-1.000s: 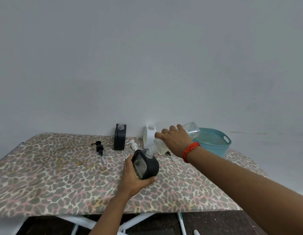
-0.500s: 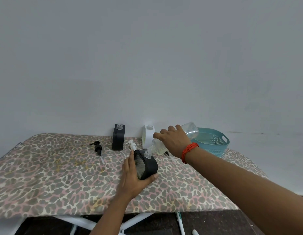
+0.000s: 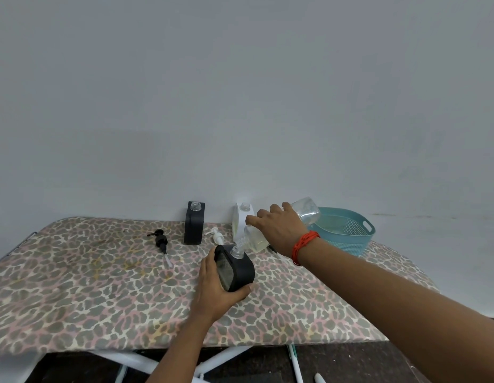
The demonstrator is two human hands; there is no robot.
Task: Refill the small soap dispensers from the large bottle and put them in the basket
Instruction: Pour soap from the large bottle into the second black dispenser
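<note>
Our right hand point(image 3: 279, 229) grips the tipped large bottle point(image 3: 306, 214), our left hand point(image 3: 212, 291) clasps the black dispenser point(image 3: 240, 269) (necks meeting); any wobble risks spilling soap point(image 3: 258, 240).

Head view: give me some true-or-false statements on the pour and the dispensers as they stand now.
1. The right hand tips the large bottle neck-down at the mouth of the black dispenser that the left hand holds. True.
2. The teal basket holds a dispenser. False: none shows in it.
3. The black pump is screwed onto the second black dispenser. False: it lies on the table left of it; the neck is open.
4. The white dispenser stands upright with no pump on. True.
</note>
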